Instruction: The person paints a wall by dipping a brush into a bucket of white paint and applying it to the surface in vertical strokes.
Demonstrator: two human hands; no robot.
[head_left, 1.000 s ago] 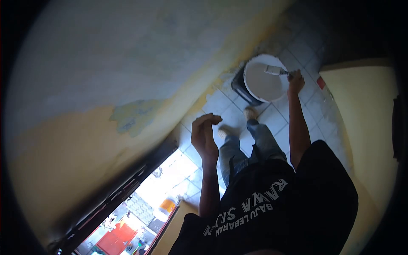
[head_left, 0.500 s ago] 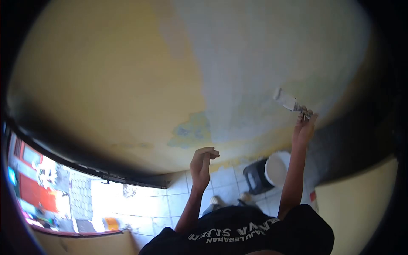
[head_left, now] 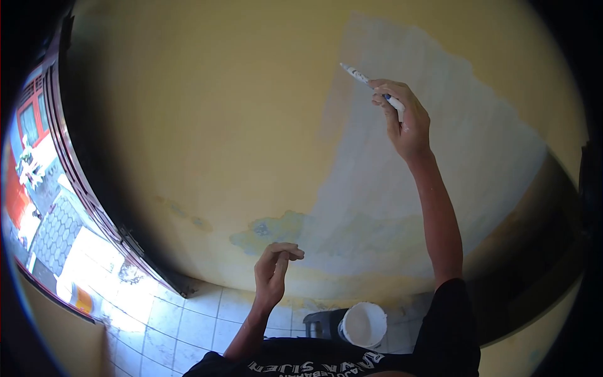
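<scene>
My right hand (head_left: 405, 116) is raised against the wall, its fingers wrapped round the handle of a paintbrush (head_left: 358, 73). The brush is seen nearly edge-on, its white-coated tip pointing up and left near the left border of a pale painted patch (head_left: 402, 169). Beneath it spreads a yellow wall (head_left: 251, 113). Lower and to the left, my left hand (head_left: 274, 267) hangs before the wall with bent fingers held together and the thumb close under them. Nothing shows in it. Bluish-green worn spots (head_left: 270, 227) mark the wall just above that hand.
On the tiled floor (head_left: 195, 320) by the wall's foot stand a white bucket (head_left: 366, 323) with pale contents and a dark object (head_left: 323, 325) beside it. A dark-framed opening (head_left: 119, 213) at the left shows bright paving outside and a white-and-orange bucket (head_left: 83, 299).
My right hand has swung up and left with the paintbrush, from low on the patch to near its upper left edge. The view has shifted. My left hand keeps its bent shape.
</scene>
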